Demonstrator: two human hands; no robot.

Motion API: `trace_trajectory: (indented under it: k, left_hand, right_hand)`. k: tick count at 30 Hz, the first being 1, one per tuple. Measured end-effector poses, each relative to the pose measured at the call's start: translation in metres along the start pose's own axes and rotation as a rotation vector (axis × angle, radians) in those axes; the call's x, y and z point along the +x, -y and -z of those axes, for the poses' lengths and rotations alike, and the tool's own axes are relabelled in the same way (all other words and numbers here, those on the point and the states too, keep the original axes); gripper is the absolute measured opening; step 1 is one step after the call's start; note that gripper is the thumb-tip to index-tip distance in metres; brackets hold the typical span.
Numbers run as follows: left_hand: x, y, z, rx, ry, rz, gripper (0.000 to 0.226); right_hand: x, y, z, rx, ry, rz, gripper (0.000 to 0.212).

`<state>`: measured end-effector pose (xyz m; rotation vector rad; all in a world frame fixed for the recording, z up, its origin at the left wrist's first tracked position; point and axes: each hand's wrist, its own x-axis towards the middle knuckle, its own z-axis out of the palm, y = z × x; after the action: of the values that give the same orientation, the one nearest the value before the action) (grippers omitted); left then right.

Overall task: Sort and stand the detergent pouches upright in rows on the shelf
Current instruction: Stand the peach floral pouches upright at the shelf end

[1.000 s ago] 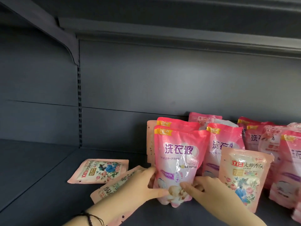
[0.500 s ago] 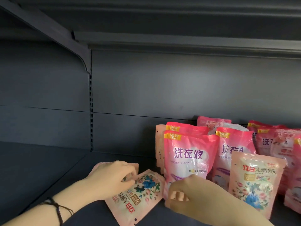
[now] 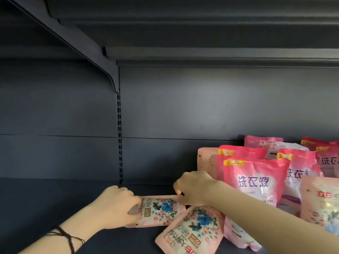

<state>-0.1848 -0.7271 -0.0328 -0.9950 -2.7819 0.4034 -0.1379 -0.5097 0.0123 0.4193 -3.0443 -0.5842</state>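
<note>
Shelf: the dark grey shelf (image 3: 55, 208) carries everything. Its left half is bare metal, and the pouches crowd its right half.
Back panel: the grey back panel (image 3: 183, 107) stands behind, with a slotted upright (image 3: 119, 136) running down it to the shelf's rear edge.
Bracket: a slanted bracket (image 3: 102, 57) holds the shelf above.
Pink pouches: the front pink pouch (image 3: 256, 182) stands upright towards the right. A second pink pouch (image 3: 242, 153) stands directly behind it, and more stand further right, out to the right edge.
Pale pouch: a pale pouch (image 3: 205, 158) stands at the rear, just left of the pink ones and behind my right hand.
Standing floral pouch: the standing floral pouch (image 3: 322, 202) is upright near the front right and partly cut off by the view.
Tilted floral pouch: the tilted floral pouch (image 3: 194, 230) lies flat by the front edge, skewed, under my right forearm.
Flat floral pouch: the flat floral pouch (image 3: 161, 209) lies face up mid-shelf, touching the tilted one.
Left hand: my left hand (image 3: 117, 206) has its fingers curled round the flat floral pouch's left end.
Right hand: my right hand (image 3: 194, 189) has its fingers bent, pinching that pouch's far right corner.
Bracelet: a dark cord bracelet (image 3: 67, 237) sits on my left wrist.
</note>
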Motion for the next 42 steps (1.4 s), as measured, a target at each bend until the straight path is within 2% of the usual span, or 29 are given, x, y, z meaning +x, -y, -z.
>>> trace_trajectory:
  k: [6, 11, 14, 17, 19, 22, 24, 26, 29, 33, 39, 42]
  left_hand:
    - [0.010, 0.027, -0.024, -0.259, -0.106, 0.112, 0.044]
    - [0.021, 0.031, -0.036, -0.438, -0.057, 0.174, 0.051]
    - [0.029, 0.036, -0.044, -0.599, -0.041, 0.223, 0.051]
    - [0.039, 0.042, -0.053, -0.954, -0.062, 0.296, 0.050]
    - [0.043, 0.045, -0.054, -1.293, -0.152, 0.401, 0.050]
    - [0.048, 0.048, -0.057, -1.798, -0.305, 0.576, 0.034]
    - [0.050, 0.041, -0.057, -2.030, -0.290, 0.569, 0.022]
    - [0.054, 0.028, -0.055, -2.165, -0.241, 0.495, 0.016]
    - [0.062, 0.015, -0.050, -2.201, -0.307, 0.500, 0.016]
    - [0.070, 0.007, -0.045, -2.164, -0.380, 0.562, 0.018]
    - [0.080, 0.014, -0.041, -1.964, -0.494, 0.468, 0.014]
    - [0.081, 0.018, -0.036, -1.882, -0.555, 0.441, 0.015]
  right_hand:
    - [0.086, 0.016, -0.029, 0.419, 0.160, -0.097, 0.035]
    - [0.117, 0.025, -0.038, 0.640, 0.292, -0.193, 0.034]
    - [0.124, 0.026, -0.038, 0.707, 0.300, -0.221, 0.032]
    - [0.126, 0.025, -0.036, 0.795, 0.197, -0.258, 0.028]
    - [0.126, 0.020, -0.032, 0.913, 0.056, -0.297, 0.027]
    - [0.123, 0.014, -0.026, 1.260, -0.188, -0.389, 0.022]
    - [0.115, 0.017, -0.021, 1.543, -0.265, -0.424, 0.018]
    - [0.108, 0.024, -0.020, 1.821, -0.309, -0.408, 0.018]
    - [0.101, 0.038, -0.027, 2.017, -0.375, -0.430, 0.019]
    - [0.097, 0.039, -0.038, 1.887, -0.370, -0.507, 0.016]
    - [0.098, 0.037, -0.052, 1.727, -0.293, -0.604, 0.012]
    - [0.099, 0.037, -0.052, 1.736, -0.393, -0.634, 0.011]
